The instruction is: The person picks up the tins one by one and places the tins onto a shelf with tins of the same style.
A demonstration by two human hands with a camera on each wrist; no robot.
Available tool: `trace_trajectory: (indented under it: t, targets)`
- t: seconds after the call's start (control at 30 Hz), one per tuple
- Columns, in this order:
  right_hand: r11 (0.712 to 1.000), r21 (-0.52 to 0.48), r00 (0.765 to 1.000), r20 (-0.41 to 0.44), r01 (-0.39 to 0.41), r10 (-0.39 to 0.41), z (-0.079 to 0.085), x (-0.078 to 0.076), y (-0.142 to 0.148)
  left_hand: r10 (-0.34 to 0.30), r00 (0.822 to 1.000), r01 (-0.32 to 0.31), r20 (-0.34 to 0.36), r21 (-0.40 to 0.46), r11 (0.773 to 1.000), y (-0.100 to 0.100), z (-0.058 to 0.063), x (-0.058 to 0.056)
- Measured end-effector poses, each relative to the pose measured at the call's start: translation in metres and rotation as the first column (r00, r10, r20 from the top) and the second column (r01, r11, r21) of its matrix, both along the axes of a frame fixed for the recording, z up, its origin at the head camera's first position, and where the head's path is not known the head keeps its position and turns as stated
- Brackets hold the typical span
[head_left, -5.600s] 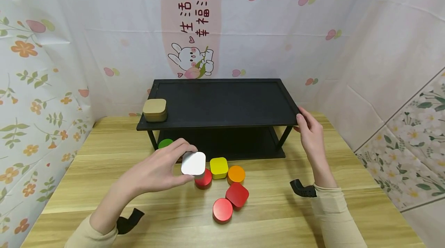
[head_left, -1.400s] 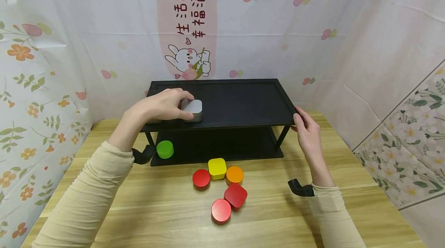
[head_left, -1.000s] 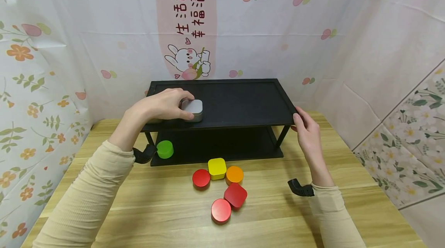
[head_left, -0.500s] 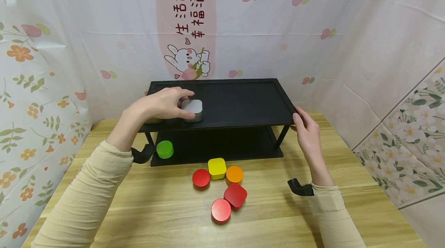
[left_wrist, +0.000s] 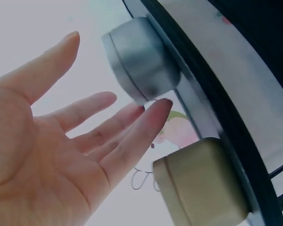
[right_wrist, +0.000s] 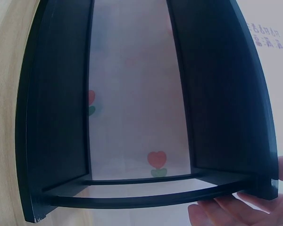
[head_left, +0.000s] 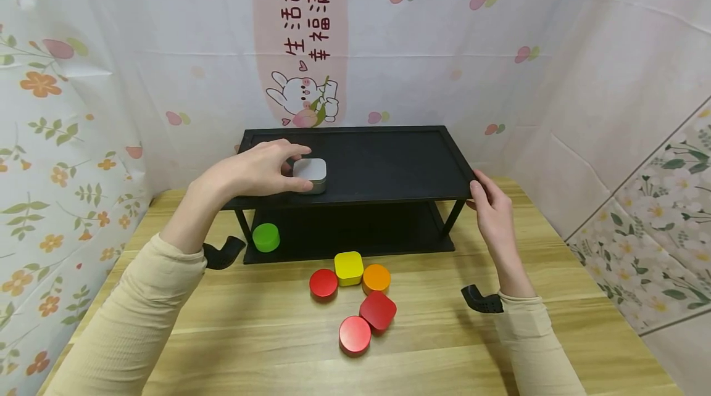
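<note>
A square silver tin (head_left: 311, 173) stands on the upper board of the black two-tier shelf (head_left: 383, 165). Just left of it is my left hand (head_left: 252, 171), thumb and fingers spread around the tin's side; the left wrist view shows a gap between thumb and tin. Behind that hand in the head view, a gold tin (left_wrist: 200, 186) is hidden, but the left wrist view has it on the same board. My right hand (head_left: 493, 208) grips the shelf's right front corner, thumb on top and fingers under the edge.
A round green tin (head_left: 266, 237) sits at the left of the lower board. On the wooden table before the shelf are a yellow square tin (head_left: 349, 268), an orange round tin (head_left: 376, 279), a red square tin (head_left: 378, 310) and two red round tins (head_left: 324, 284).
My left hand has carried the silver tin from in front of the shelf up onto the top board, right of the gold one, and its fingers have loosened off it. The right hand stays put.
</note>
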State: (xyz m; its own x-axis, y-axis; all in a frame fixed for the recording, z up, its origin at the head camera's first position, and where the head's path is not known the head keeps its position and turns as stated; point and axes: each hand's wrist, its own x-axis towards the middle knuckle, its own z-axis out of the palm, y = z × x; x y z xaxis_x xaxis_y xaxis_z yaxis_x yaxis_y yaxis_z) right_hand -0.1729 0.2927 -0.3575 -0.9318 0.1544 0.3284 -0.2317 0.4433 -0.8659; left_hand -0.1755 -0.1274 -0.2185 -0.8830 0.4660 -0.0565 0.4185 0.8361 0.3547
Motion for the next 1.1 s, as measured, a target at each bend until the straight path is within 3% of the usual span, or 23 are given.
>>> trace_trajectory:
  t: [0.37, 0.7, 1.1]
  targets:
    - [1.000, 0.010, 1.000, 0.003, 0.004, -0.004, -0.002, 0.001, 0.001, 0.019, 1.000, -0.019, -0.024, 0.004, 1.000, 0.001, 0.007, 0.011]
    - [1.000, 0.024, 1.000, 0.003, 0.011, -0.011, 0.000, 0.000, 0.001, 0.046, 0.994, -0.037, -0.101, 0.090, 0.995, -0.013, 0.007, 0.020]
    - [1.000, 0.020, 1.000, 0.007, 0.007, -0.007, 0.000, 0.000, 0.000, 0.045, 0.982, -0.012, -0.184, 0.180, 0.984, -0.022, -0.008, 0.051]
